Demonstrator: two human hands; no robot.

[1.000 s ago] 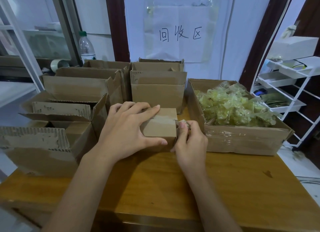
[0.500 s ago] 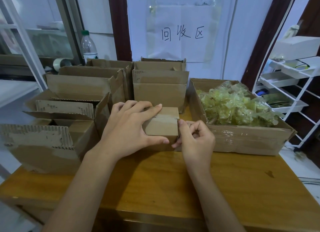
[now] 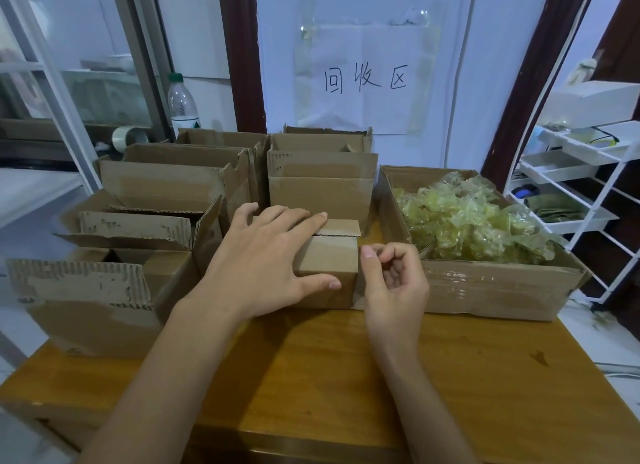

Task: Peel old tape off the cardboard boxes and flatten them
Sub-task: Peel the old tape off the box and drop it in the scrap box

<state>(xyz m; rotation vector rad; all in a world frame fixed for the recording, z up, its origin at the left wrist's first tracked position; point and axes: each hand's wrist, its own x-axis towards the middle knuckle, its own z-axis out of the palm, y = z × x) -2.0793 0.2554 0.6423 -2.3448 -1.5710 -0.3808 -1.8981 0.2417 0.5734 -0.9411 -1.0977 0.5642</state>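
Far left of the hands there's an open box (image 3: 86,290) with torn, ragged flaps, sitting on the wooden table (image 3: 311,377) just beside the left forearm. Behind it, further from the person, another open box (image 3: 173,183), and past that a water bottle (image 3: 183,105) and a tape roll (image 3: 129,139) off the table's far edge.

The left hand (image 3: 266,266) lies spread over the small box (image 3: 329,266). Fingers are pretty much straight and rest across the top, thumb lies along the front face, so it's pressing the thing down rather than curling round it. The small box sits right between the two hands, near the middle of the table, and its top flap looks slightly lifted along the front edge.

Straight behind the left hand's fingertips is a taller open box (image 3: 322,193), touching or nearly touching the small one, with one more box (image 3: 327,141) behind that. On the wall above is a paper sign (image 3: 363,79) with handwritten characters.

The right hand (image 3: 394,283) is just beside the small box's right side, palm turned up a bit, fingers curled in, thumb close to the box's top right corner. Can't honestly tell if there's a clear bit of tape pinched in there or nothing at all.

Just right of that hand is a wide low box (image 3: 491,290), its front wall covered in clear tape, heaped with crumpled yellowish tape (image 3: 471,221). Further right, off the table, a white wire rack (image 3: 588,172).
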